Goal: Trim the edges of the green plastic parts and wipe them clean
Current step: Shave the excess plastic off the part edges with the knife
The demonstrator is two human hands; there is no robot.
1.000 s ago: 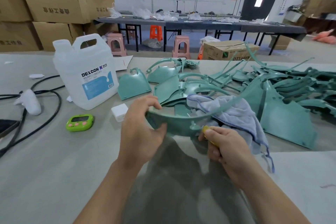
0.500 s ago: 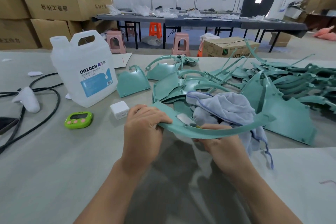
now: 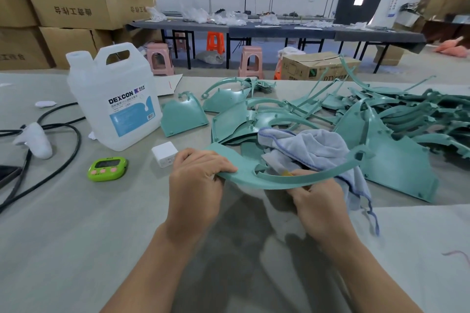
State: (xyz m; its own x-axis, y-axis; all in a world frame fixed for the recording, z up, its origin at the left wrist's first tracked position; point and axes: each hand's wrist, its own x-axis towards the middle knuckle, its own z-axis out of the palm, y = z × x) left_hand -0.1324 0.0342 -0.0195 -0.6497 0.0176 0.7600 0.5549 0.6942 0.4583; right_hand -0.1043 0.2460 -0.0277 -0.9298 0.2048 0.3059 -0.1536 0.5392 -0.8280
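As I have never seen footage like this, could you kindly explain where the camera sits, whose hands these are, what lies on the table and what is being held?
There is no machine here: these are a person's two bare hands, filmed by a single wide-angle camera worn on the head, looking forward and down.

The left hand grips the broad end of a curved green part. The right hand holds its thin band further along. A small yellow bit shows at the right fingers; it may be a trimming tool, but most of it is hidden.

On the table stand a white jug, a green timer and a small white block. Behind the hands lie a pale cloth and a pile of more green parts.
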